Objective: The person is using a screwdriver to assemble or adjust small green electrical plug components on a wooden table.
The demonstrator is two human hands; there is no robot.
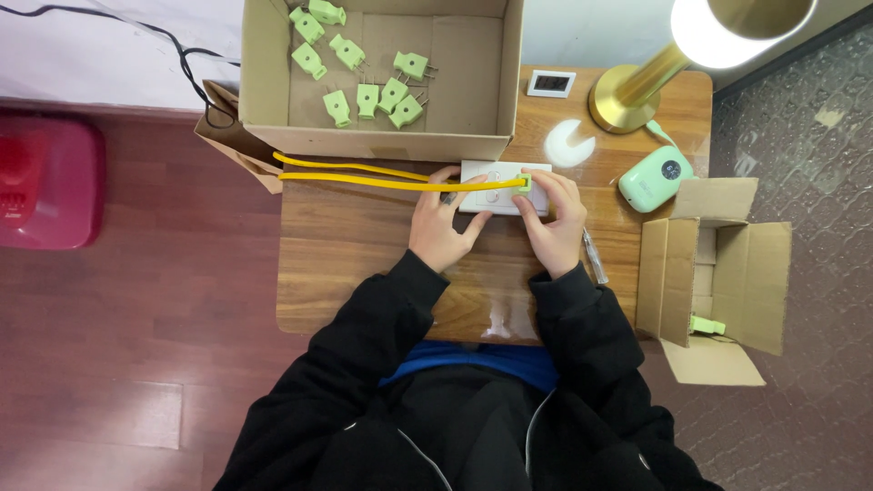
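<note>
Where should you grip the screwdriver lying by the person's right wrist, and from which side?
Probably by its clear handle, the thicker end. The screwdriver lies flat on the wooden table, just right of the right hand, so come from above, fingers across its length. The small cardboard box crowds its right.

Sharp view, glaring lamp (pixel 741 27) top right

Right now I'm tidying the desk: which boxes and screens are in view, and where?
Large open brown cardboard box: table's far edge, green plugs inside.
Small open brown cardboard box: right of the table, one green plug inside.
Small white rectangular display: far side, beside the brass lamp base.
Mint-green rounded device with a dark round screen: right side.
</note>
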